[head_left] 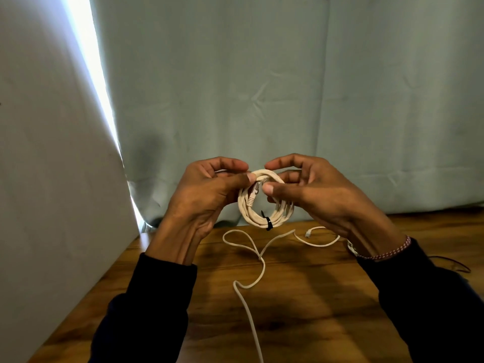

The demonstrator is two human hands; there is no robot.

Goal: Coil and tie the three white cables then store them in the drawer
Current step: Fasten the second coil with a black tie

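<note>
One coiled white cable (264, 203), bound by one black tie (267, 223), is pinched above the bench (314, 297) by the left hand (207, 195) and right hand (314, 189). One loose white cable (251, 258) is laid on the bench below.

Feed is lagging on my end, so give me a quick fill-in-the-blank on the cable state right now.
1. Both hands, left hand and right hand, hold the coiled cable ____ the table.
2. The tie on the coil is ____ in colour.
3. The loose cable lies ____ on the table.

Missing words: above; black; uncoiled
</note>
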